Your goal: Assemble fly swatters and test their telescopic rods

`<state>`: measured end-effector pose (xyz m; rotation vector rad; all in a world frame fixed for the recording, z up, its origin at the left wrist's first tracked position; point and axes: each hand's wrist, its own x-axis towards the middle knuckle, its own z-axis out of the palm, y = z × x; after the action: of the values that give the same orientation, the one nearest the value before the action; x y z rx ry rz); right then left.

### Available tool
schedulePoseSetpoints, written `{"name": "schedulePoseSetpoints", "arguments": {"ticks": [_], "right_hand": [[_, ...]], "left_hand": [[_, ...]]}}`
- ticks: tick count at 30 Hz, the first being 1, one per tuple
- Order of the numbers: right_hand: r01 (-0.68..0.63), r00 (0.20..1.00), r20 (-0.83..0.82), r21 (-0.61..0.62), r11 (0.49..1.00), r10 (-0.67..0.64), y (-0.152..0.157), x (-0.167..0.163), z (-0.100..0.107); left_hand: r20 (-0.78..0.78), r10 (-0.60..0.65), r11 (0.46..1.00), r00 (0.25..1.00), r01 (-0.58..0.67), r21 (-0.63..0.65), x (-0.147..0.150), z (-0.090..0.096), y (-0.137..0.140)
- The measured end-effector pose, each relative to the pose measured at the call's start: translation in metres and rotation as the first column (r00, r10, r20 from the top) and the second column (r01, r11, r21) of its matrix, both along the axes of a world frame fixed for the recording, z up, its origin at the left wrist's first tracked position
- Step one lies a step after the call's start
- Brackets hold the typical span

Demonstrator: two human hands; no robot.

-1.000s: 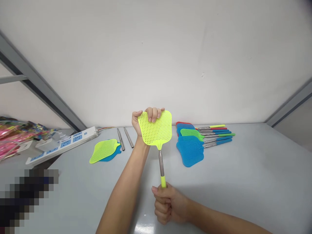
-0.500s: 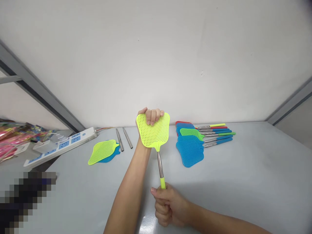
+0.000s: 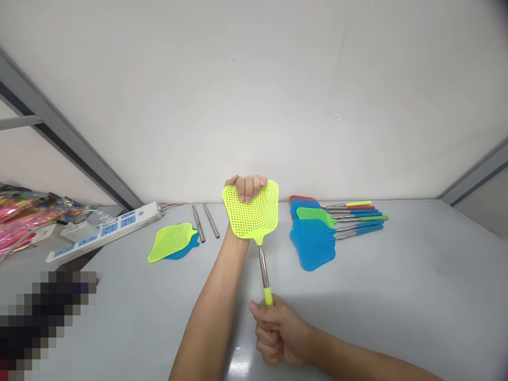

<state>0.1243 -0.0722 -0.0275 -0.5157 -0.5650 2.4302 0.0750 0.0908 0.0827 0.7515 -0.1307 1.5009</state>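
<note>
A yellow-green fly swatter (image 3: 257, 217) stands upright in front of me, its perforated head joined to a metal rod. My left hand (image 3: 250, 188) grips the top edge of that head from behind, four fingertips folded over the front and the palm hidden. Lower down, my right hand (image 3: 278, 330) is wrapped round the yellow-green handle, thumb to the left. To the left on the table lie a loose yellow-green swatter head (image 3: 170, 241), a blue swatter head (image 3: 184, 251) partly under it, and two metal rods (image 3: 199, 225).
On the right lies a pile of swatters (image 3: 313, 246) in blue, green and red, handles pointing right. A white power strip (image 3: 130, 225) with plugs runs along the left, beside shiny plastic packages (image 3: 24, 217). A wall (image 3: 254, 106) rises behind the grey table (image 3: 377, 296).
The view has shifted slightly, so the things on the table sit a little further right. Both hands keep the same hold on the swatter.
</note>
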Motion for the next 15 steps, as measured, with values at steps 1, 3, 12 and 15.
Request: {"name": "schedulePoseSetpoints", "arguments": {"ticks": [1,3,12,15], "right_hand": [[0.000,1.000,0.001,-0.004,1.000,0.000,-0.0001,0.0000,0.0000],[-0.007,1.000,-0.005,-0.011,1.000,0.007,-0.0003,0.0000,-0.0006],[-0.044,0.998,-0.041,-0.023,0.999,0.044,0.0002,-0.0001,-0.0039],[-0.049,0.998,-0.038,-0.021,0.999,0.048,-0.0001,0.0001,-0.0032]], "left_hand": [[0.029,0.021,1.000,0.999,-0.021,-0.008,0.0012,0.0005,-0.0006],[0.046,0.076,0.996,0.996,-0.074,-0.045,0.0031,0.0017,-0.0020],[-0.069,0.187,0.975,0.980,-0.194,-0.111,-0.0039,0.0002,-0.0034],[-0.070,0.182,0.975,0.981,-0.189,-0.115,-0.0039,-0.0019,-0.0026]]}}
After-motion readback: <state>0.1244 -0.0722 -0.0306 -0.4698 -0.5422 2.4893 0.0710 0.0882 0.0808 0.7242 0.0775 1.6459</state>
